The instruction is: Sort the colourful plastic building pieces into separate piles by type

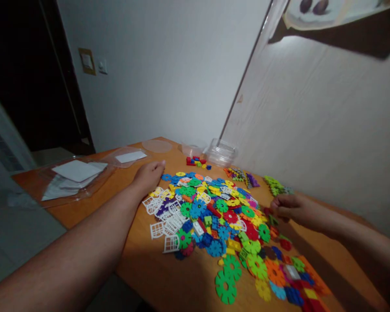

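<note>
A wide heap of plastic building pieces (198,209) covers the middle of the table. My left hand (148,177) rests on the tabletop at the heap's far left edge, its fingers curled closed; whatever may be inside is hidden. Right below it lie white lattice window pieces (171,243). At the heap's right side my right hand (286,206) is closed in a pinch, low over some dark red and green pieces, and what its fingertips hold cannot be made out. Notched flower discs, such as a green disc (225,287), and studded bricks fill the heap between both hands.
Clear plastic tubs (220,152) stand against the wall, with a small group of bricks (197,162) before them. Interlocking pieces (242,177) and lime green pieces (273,186) lie along the back. White papers (75,170) on clear plastic lie at the left. An orange plate (313,273) is at lower right.
</note>
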`<action>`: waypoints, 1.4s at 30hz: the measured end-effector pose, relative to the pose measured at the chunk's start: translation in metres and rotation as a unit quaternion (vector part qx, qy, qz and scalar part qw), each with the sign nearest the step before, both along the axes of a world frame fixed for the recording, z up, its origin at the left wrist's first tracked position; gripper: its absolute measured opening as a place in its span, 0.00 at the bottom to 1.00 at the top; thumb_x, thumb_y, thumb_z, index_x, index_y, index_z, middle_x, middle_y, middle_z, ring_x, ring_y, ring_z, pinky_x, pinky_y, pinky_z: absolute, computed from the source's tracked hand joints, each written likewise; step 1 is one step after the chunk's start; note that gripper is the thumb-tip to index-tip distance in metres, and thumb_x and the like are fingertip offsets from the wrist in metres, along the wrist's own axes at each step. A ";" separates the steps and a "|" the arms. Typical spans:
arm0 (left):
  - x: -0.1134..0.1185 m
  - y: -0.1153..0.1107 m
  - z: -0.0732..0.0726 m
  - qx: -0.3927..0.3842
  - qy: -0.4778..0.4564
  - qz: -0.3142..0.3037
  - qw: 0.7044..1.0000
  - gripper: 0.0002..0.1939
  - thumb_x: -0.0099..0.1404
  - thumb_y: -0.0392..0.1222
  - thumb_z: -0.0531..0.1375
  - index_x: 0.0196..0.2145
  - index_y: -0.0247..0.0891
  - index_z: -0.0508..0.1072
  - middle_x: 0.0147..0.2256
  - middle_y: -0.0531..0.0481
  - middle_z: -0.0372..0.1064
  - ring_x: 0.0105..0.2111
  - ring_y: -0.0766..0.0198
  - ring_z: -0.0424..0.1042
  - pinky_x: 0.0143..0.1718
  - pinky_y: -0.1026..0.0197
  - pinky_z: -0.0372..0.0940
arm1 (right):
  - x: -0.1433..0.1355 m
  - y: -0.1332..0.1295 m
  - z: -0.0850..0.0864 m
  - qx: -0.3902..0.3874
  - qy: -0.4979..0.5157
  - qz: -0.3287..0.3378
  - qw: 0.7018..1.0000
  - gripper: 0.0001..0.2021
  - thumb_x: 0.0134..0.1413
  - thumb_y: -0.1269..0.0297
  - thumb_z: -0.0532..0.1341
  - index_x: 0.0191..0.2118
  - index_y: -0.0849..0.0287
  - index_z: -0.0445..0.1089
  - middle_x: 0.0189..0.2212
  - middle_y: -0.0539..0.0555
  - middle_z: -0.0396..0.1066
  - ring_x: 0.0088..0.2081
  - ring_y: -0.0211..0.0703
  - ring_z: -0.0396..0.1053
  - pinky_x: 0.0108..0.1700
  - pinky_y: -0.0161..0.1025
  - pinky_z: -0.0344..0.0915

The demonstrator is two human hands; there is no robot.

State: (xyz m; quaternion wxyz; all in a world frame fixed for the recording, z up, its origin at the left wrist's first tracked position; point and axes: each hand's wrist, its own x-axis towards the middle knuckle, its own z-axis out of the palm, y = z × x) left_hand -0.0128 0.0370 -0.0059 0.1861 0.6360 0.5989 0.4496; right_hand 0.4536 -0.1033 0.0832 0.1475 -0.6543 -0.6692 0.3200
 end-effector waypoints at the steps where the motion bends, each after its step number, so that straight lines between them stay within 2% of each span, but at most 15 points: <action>1: -0.001 0.001 0.000 0.007 0.016 0.000 1.000 0.27 0.68 0.63 0.50 0.26 0.39 0.71 0.25 0.49 0.70 0.29 0.59 0.67 0.30 0.60 0.54 | 0.008 -0.010 -0.003 -0.007 -0.013 -0.001 1.000 0.18 0.47 0.46 0.67 0.28 0.56 0.66 0.22 0.49 0.66 0.25 0.37 0.61 0.27 0.35 0.59; 4: -0.002 0.003 -0.001 0.013 0.030 0.002 0.999 0.29 0.68 0.65 0.48 0.27 0.39 0.72 0.26 0.48 0.71 0.29 0.58 0.68 0.28 0.60 0.53 | 0.019 -0.036 -0.012 -0.043 -0.029 -0.005 0.999 0.21 0.50 0.42 0.65 0.29 0.56 0.63 0.23 0.49 0.65 0.25 0.37 0.59 0.26 0.34 0.57; 8: -0.003 0.003 -0.002 0.011 0.016 -0.006 1.000 0.29 0.67 0.66 0.49 0.27 0.39 0.72 0.26 0.48 0.72 0.29 0.58 0.68 0.28 0.60 0.54 | 0.013 -0.054 -0.029 -0.070 -0.051 0.010 0.996 0.21 0.53 0.42 0.64 0.31 0.56 0.61 0.25 0.48 0.65 0.26 0.36 0.58 0.27 0.34 0.55; 12: -0.002 0.001 -0.002 0.016 0.021 -0.007 1.000 0.29 0.67 0.66 0.48 0.26 0.40 0.70 0.25 0.48 0.70 0.29 0.58 0.68 0.27 0.60 0.54 | 0.005 -0.055 -0.041 -0.021 -0.132 0.014 0.991 0.15 0.51 0.54 0.66 0.29 0.56 0.62 0.25 0.48 0.63 0.28 0.36 0.57 0.27 0.34 0.54; 16: -0.001 0.000 -0.002 0.021 0.034 0.000 0.999 0.28 0.68 0.65 0.48 0.26 0.40 0.69 0.25 0.49 0.70 0.28 0.59 0.67 0.28 0.60 0.54 | 0.005 -0.044 -0.033 -0.025 -0.127 0.005 0.992 0.11 0.48 0.59 0.64 0.28 0.56 0.61 0.23 0.48 0.63 0.26 0.36 0.58 0.27 0.34 0.53; 19: 0.000 -0.001 0.000 0.017 0.040 0.005 0.999 0.27 0.68 0.64 0.48 0.25 0.40 0.68 0.25 0.50 0.69 0.28 0.60 0.66 0.28 0.60 0.53 | -0.005 -0.025 -0.016 0.022 -0.060 0.005 0.998 0.10 0.48 0.57 0.64 0.29 0.56 0.64 0.25 0.48 0.65 0.27 0.37 0.60 0.29 0.35 0.57; 23: 0.002 -0.004 0.002 0.016 0.042 0.003 0.999 0.27 0.69 0.63 0.47 0.23 0.40 0.66 0.24 0.51 0.67 0.27 0.61 0.65 0.28 0.60 0.52 | -0.047 0.017 -0.002 0.044 0.054 0.006 0.998 0.13 0.50 0.53 0.65 0.35 0.56 0.67 0.26 0.48 0.67 0.27 0.36 0.62 0.29 0.34 0.59; 25: 0.002 -0.005 0.003 0.015 0.045 0.002 0.999 0.27 0.70 0.62 0.48 0.23 0.40 0.67 0.24 0.50 0.68 0.27 0.61 0.65 0.28 0.60 0.51 | -0.073 0.045 -0.006 0.037 0.104 0.005 0.994 0.15 0.46 0.52 0.68 0.34 0.56 0.66 0.25 0.47 0.68 0.25 0.35 0.62 0.27 0.34 0.60; 28: 0.002 -0.005 0.002 0.016 0.044 -0.004 0.999 0.27 0.70 0.62 0.47 0.24 0.40 0.67 0.24 0.50 0.68 0.27 0.61 0.66 0.28 0.60 0.50 | -0.104 0.092 -0.019 0.020 0.162 -0.005 0.987 0.15 0.41 0.57 0.70 0.31 0.57 0.66 0.22 0.46 0.67 0.23 0.35 0.63 0.26 0.33 0.59; 30: 0.002 -0.005 0.001 0.020 0.041 -0.004 0.999 0.27 0.70 0.62 0.47 0.24 0.40 0.66 0.24 0.51 0.67 0.27 0.61 0.65 0.28 0.60 0.50 | -0.117 0.122 -0.028 0.011 0.164 -0.017 0.986 0.14 0.38 0.61 0.71 0.27 0.58 0.65 0.19 0.46 0.66 0.22 0.34 0.63 0.25 0.32 0.59; 33: 0.003 -0.006 0.001 0.018 0.041 0.002 0.999 0.26 0.70 0.62 0.47 0.24 0.40 0.65 0.24 0.52 0.66 0.27 0.62 0.64 0.28 0.60 0.48 | -0.131 0.158 -0.035 0.020 0.154 -0.032 0.987 0.13 0.39 0.64 0.71 0.24 0.58 0.64 0.17 0.46 0.66 0.20 0.33 0.61 0.23 0.31 0.57; 38: 0.004 -0.008 0.001 0.014 0.045 0.006 0.999 0.27 0.71 0.62 0.47 0.23 0.40 0.63 0.22 0.53 0.63 0.26 0.63 0.62 0.27 0.60 0.46 | -0.147 0.192 -0.035 0.035 0.122 -0.053 0.991 0.13 0.40 0.67 0.71 0.21 0.57 0.63 0.14 0.47 0.63 0.19 0.34 0.62 0.22 0.32 0.58; 42: 0.005 -0.009 0.002 0.017 0.044 0.001 0.999 0.26 0.71 0.60 0.48 0.23 0.40 0.64 0.23 0.52 0.65 0.26 0.63 0.62 0.28 0.59 0.46 | -0.156 0.203 -0.039 0.056 0.105 -0.021 0.993 0.17 0.39 0.64 0.73 0.19 0.56 0.61 0.12 0.47 0.60 0.19 0.37 0.61 0.22 0.34 0.57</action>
